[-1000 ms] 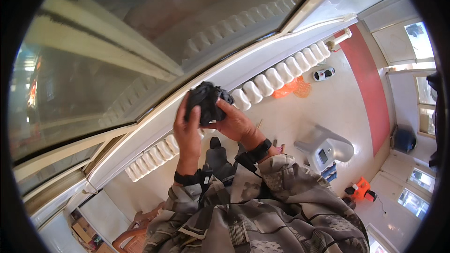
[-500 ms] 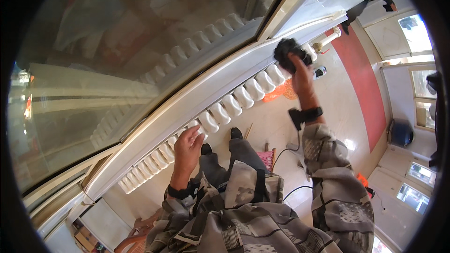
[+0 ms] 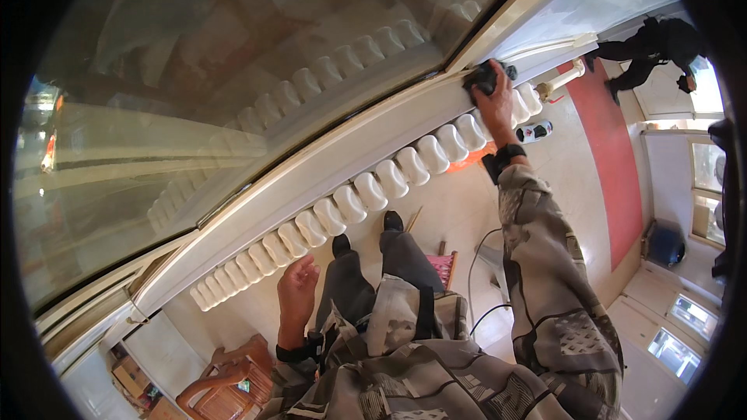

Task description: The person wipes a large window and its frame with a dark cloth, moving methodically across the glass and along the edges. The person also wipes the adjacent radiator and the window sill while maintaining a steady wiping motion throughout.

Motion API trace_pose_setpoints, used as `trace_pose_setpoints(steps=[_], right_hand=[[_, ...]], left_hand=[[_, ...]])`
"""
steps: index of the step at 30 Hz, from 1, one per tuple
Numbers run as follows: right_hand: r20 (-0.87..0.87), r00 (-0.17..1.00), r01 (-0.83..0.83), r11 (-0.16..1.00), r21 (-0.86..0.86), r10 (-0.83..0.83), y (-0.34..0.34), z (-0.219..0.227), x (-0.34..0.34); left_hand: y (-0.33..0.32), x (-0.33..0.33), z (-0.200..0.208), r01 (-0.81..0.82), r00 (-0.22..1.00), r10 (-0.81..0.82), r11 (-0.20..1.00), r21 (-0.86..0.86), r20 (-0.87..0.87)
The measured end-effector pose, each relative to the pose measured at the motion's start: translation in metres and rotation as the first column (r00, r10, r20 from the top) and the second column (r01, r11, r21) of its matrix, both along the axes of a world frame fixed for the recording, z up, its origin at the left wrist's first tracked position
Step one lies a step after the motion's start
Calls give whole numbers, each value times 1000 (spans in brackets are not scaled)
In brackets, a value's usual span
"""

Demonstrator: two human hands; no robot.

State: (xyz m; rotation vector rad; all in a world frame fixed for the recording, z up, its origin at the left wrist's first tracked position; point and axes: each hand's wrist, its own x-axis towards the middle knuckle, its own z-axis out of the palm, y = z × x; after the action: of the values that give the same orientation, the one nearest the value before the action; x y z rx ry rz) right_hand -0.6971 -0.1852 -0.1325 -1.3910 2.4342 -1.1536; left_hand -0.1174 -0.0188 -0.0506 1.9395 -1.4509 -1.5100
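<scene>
A crumpled black cloth (image 3: 482, 80) is gripped in my right hand (image 3: 498, 106), against the white windowsill (image 3: 350, 142) by the window frame. Behind the sill rises the large window pane (image 3: 233, 47), which reflects the radiator. Below the sill runs the white ribbed radiator (image 3: 350, 203). My left hand (image 3: 297, 292) hangs in front of the radiator's left half, apart from it, with loosely bent fingers and nothing in it.
A pipe with a valve (image 3: 562, 82) comes off the radiator's right end. Beside it lie a white-and-black can-like object (image 3: 534, 131) and an orange bag (image 3: 470, 158). A person in black (image 3: 661, 47) stands far right by a red floor strip (image 3: 603, 155). A wooden chair (image 3: 233, 381) stands lower left.
My right hand has carried the cloth slightly up and onto the sill by the frame. My left hand has dropped away from the radiator. The person in black has come further into view.
</scene>
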Motion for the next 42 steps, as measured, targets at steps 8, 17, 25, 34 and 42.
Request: trace_pose_setpoints(steps=[8,17,25,34,42], right_hand=[[24,982,-185,981,-58,187,21,3,173],[71,925,-376,927,11,374,53,14,386],[133,779,-614,788,-36,613,70,25,559],[235,501,-842,532,-93,833,75,29,691],[454,248,-948,310,-67,856,47,33,650]], left_hand=[[-6,-2,-14,121,989,-134,979,-164,-70],[1,75,13,183,980,-154,941,-284,123],[35,166,11,72,975,-7,956,-283,224],[38,225,4,-224,919,312,917,-331,240],[-23,210,-17,166,917,114,762,-626,381]])
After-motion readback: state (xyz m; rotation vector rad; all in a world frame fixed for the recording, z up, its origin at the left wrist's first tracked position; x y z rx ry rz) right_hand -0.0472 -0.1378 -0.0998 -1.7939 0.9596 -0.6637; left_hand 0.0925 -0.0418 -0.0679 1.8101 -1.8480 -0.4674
